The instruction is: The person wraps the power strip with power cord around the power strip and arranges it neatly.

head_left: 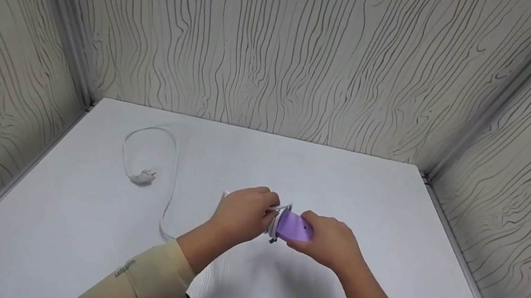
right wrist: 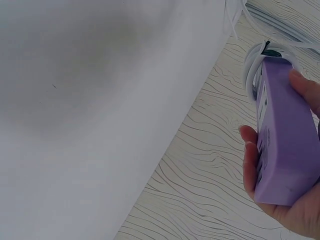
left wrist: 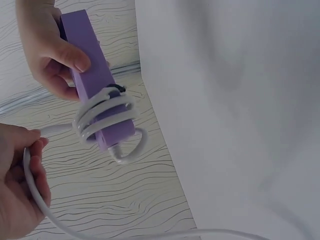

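Observation:
A purple power strip (left wrist: 87, 55) is held above the table by my right hand (head_left: 333, 241), with the thumb on one face and fingers round the other side. Its white cord (left wrist: 107, 112) is wound in several loops about the end where it enters the strip. A dark tie (right wrist: 271, 52) shows at these loops. My left hand (head_left: 246, 212) pinches the cord between thumb and fingers beside the loops, as the left wrist view shows. Socket openings (right wrist: 262, 105) are visible on one side of the strip in the right wrist view.
The rest of the cord trails over the white table (head_left: 381, 295) on the left and curves round to a white plug (head_left: 143, 176). Wood-grain panels (head_left: 260, 47) wall in the table at the back and both sides.

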`<state>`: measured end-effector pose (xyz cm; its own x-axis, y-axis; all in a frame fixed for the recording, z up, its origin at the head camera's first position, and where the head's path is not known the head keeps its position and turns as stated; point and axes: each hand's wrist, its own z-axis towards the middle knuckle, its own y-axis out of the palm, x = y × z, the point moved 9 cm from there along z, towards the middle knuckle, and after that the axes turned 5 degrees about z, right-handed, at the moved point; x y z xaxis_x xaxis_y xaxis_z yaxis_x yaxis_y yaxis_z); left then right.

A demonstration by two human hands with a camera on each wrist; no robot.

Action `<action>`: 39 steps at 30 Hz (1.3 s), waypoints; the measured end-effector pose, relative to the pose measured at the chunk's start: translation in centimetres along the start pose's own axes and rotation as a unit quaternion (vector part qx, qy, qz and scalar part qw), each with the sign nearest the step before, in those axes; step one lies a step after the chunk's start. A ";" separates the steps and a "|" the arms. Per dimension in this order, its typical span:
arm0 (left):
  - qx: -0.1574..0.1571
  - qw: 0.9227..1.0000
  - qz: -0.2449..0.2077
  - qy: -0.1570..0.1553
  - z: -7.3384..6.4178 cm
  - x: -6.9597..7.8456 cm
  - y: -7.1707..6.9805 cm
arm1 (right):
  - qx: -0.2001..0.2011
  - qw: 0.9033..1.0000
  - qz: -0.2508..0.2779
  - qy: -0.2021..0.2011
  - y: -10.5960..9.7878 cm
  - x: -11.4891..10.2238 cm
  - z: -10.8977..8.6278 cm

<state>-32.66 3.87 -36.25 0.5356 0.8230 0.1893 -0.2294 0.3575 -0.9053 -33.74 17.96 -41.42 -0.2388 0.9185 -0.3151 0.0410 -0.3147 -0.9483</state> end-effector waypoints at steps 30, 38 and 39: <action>-0.018 0.969 -0.248 -0.013 -2.0 -1.7 5.1 | 0.041 0.981 0.149 0.113 -2.7 4.4 0.8; -0.047 0.965 -0.259 0.017 -2.2 -2.0 6.3 | 0.035 0.973 0.194 0.123 -3.6 5.0 1.0; -0.052 0.963 -0.262 0.020 -2.3 -2.0 6.5 | 0.037 0.972 0.199 0.122 -3.8 4.9 1.0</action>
<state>-33.36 3.49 -43.36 0.5866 0.5229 0.6185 0.1632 0.6717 -0.7226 -36.04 23.45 -39.32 0.0186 0.7466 -0.6651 0.0114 -0.6653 -0.7465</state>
